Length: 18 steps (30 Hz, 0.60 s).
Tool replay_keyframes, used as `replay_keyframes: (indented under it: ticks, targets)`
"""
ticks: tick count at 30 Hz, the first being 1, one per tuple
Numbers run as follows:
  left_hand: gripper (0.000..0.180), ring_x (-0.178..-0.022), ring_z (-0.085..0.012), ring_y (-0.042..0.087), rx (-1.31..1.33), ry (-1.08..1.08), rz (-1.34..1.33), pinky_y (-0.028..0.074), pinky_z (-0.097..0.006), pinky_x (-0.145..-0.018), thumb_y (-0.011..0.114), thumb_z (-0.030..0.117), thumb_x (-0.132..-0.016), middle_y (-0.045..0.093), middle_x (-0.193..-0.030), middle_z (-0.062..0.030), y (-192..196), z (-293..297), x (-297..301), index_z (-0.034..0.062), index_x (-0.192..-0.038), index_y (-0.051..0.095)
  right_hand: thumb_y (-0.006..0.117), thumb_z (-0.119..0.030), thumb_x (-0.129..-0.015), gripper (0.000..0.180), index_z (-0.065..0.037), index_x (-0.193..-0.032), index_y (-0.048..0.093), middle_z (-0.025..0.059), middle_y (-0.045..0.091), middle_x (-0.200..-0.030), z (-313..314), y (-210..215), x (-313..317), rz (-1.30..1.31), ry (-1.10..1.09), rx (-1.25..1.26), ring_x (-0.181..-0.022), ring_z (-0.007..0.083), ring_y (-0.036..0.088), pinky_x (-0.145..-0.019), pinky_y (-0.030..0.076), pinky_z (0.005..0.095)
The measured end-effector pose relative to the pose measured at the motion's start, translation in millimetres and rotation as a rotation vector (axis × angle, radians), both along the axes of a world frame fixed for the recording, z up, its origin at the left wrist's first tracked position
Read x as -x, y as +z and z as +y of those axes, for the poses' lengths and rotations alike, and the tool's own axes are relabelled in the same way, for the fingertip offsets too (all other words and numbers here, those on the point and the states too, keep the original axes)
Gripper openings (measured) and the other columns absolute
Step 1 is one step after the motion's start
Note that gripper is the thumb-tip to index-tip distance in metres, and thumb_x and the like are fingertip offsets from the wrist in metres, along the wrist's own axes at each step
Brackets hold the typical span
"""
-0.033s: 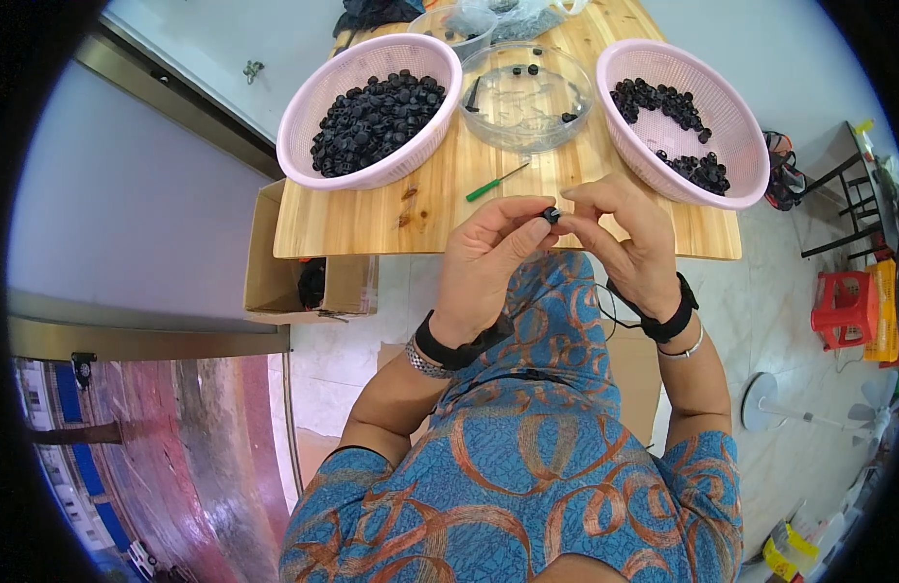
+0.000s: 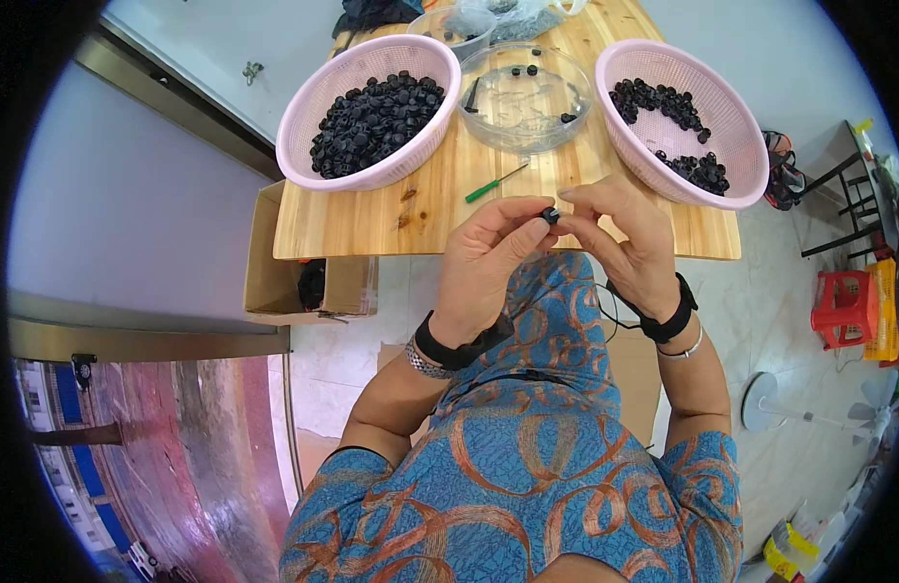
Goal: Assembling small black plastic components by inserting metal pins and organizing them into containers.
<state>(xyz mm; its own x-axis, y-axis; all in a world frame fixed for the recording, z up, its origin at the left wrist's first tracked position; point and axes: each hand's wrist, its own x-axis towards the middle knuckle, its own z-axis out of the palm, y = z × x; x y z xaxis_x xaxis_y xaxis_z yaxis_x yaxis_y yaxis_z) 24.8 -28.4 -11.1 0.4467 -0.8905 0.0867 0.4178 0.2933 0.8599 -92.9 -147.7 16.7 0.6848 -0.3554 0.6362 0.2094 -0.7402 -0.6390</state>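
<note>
Over the table's near edge, my left hand (image 2: 481, 260) pinches a small black knob-like plastic part (image 2: 550, 215) between thumb and forefinger. My right hand (image 2: 632, 241) meets it from the other side, thumb and forefinger bent close together at the part; whatever sits between those fingertips is too small to make out. Just beyond the hands lies a screwdriver (image 2: 483, 191) with a green handle. A pink basket (image 2: 425, 151) on the left holds a heap of black parts (image 2: 377, 121). The pink basket (image 2: 741, 151) on the right holds fewer small black pieces (image 2: 697, 173).
Between the baskets a clear round tub (image 2: 527, 144) contains a few black bits. Farther back are a smaller clear tub (image 2: 474, 41) and a plastic bag (image 2: 522, 21). A cardboard box (image 2: 265, 243) stands under the wooden table (image 2: 343, 228) at left. Red stools (image 2: 843, 311) are at right.
</note>
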Motion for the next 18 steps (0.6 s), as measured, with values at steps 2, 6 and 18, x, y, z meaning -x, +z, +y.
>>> replay_keyframes:
  ticks: [2,6,18]
  targets:
    - [0.023,-0.089,-0.0124,0.059,-0.005,-0.022,0.03,0.048,-0.023,-0.081,0.054,0.003,-0.087,0.061,-0.099,-0.0083,0.2,-1.2,-0.4,-0.0021,-0.109,0.054,0.066,-0.002,-0.073,0.016,-0.002,-0.088,0.063,0.0082,0.056,-0.075,-0.5,-0.2,0.6,0.004,-0.029,0.006,-0.065,0.02,0.056,-0.056,0.044,0.0283]
    - [0.023,-0.09,-0.0124,0.059,0.003,-0.023,0.036,0.048,-0.024,-0.081,0.054,0.003,-0.087,0.061,-0.099,-0.008,-0.6,-5.4,3.7,-0.0018,-0.11,0.054,0.066,-0.002,-0.073,0.019,-0.002,-0.092,0.063,0.0085,0.056,-0.075,-5.5,-7.2,2.3,-0.078,-0.052,0.159,-0.065,0.0204,0.056,-0.055,0.044,0.0278]
    - [0.023,-0.097,-0.021,0.058,-0.086,0.018,0.236,0.049,-0.028,-0.086,0.048,0.001,-0.089,0.058,-0.102,-0.0124,-5.1,-14.1,-1.4,-0.0016,-0.111,0.05,0.056,-0.007,-0.08,0.011,-0.002,-0.089,0.062,0.009,0.059,-0.076,-109.7,45.4,47.6,0.147,-0.361,0.217,-0.067,0.0205,0.057,-0.061,0.044,0.0281]
